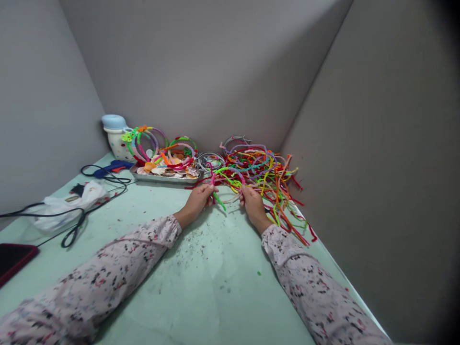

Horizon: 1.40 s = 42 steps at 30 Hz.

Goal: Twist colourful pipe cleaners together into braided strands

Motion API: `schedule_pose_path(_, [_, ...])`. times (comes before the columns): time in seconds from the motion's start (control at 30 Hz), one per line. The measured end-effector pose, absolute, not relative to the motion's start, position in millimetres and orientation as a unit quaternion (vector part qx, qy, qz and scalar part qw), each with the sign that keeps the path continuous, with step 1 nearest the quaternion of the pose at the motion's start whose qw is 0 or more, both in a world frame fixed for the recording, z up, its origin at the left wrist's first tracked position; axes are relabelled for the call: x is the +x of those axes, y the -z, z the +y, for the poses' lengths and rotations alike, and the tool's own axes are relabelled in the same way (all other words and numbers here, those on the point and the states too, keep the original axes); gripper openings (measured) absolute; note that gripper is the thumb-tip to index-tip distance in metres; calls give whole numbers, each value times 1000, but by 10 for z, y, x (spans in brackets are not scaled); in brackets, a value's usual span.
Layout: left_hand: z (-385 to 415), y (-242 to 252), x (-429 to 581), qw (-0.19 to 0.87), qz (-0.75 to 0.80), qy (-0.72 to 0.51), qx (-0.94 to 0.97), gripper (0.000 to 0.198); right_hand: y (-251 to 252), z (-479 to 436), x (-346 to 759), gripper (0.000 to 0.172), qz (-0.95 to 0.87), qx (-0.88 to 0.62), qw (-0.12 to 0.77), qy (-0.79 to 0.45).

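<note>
- In the head view, I see the left hand (199,199) just nearer than the tray's right end, its grip closed with thumb and fingers pinching one side of a fuzzy hoop (235,172).
- I see the right hand (254,203) farther right of the tray, its grip also closed, thumb and fingers pinching the other side of that hoop.
- The hoop is held between both hands, just right of the tray, arching over them in pink, green and purple; a green fuzzy end hangs below the left fingers.
- My landmark, the metal tray (168,180), sits toward the back of the pale green worktop (215,297); flat pale and brown pieces (160,168) fill it, too small for me to identify.
- Several bright finished-looking rings (155,139) stand and lean in the tray, one with a flower shape.
- Touching or just beside the tray's right end, I can't tell which, is a coil of grey wire (212,160).
- Right of the tray and the coil, I have a tangled heap of coloured fuzzy stems (258,165).
- Behind the tray's left end stands a spotted white jar (118,139) with a blue lid.
- Left of the tray lie a black cable (70,239), a white plastic bag (64,206) and, nearer me, a red-edged phone (14,258).
- Dark specks (201,247) scatter nearer than the tray.
</note>
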<state>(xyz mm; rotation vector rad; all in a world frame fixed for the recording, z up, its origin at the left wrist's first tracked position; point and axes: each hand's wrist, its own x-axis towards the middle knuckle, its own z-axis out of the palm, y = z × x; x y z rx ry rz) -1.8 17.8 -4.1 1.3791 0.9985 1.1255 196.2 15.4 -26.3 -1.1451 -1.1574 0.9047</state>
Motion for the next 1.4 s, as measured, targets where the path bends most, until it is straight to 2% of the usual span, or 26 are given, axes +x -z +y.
schedule_pose_path(0.33, [233, 92, -16, 477, 398, -518, 588, 35, 248, 142, 1953, 42, -499, -475, 583, -430])
schedule_pose_path(0.67, [186, 47, -26, 413, 458, -512, 598, 35, 193, 65, 1953, 34, -562, -475, 551, -394])
schedule_pose_path(0.97, [147, 10, -27, 423, 449, -526, 586, 33, 218, 95, 1962, 34, -571, -488, 555, -359])
schedule_pose_path(1.2, [159, 10, -36, 382, 480, -513, 600, 30, 210, 76, 1950, 32, -570, -490, 547, -368])
schedule_pose_path(1.4, [200, 70, -51, 339, 490, -496, 631, 29, 143, 45, 1924, 39, -569, -545, 548, -282])
